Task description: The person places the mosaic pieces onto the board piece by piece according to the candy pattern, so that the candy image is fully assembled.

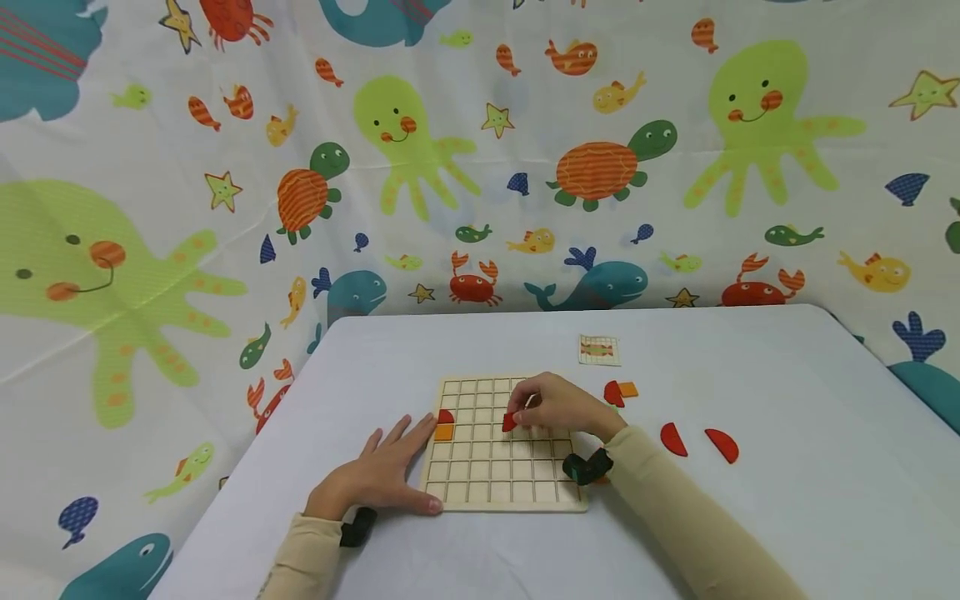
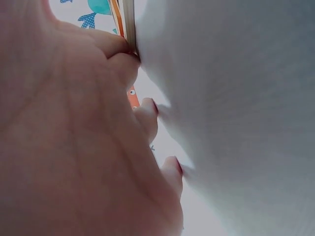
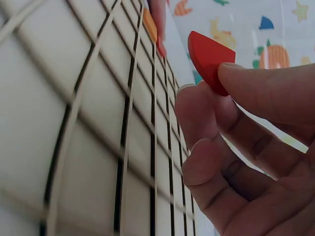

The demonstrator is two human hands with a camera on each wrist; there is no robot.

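Piece (image 3: 209,51), red with a curved edge, is pinched between thumb and fingers of the right hand (image 1: 558,404) over the gridded board (image 1: 491,471). The left hand (image 1: 381,473) rests with fingers spread at the board's left edge, beside an orange square (image 1: 444,432); to the board's right, two red half-discs (image 1: 673,439) lie on the surface (image 1: 817,500).

Screened nook (room type unclear); sea-creature cloth (image 1: 495,175), white table (image 1: 780,367).
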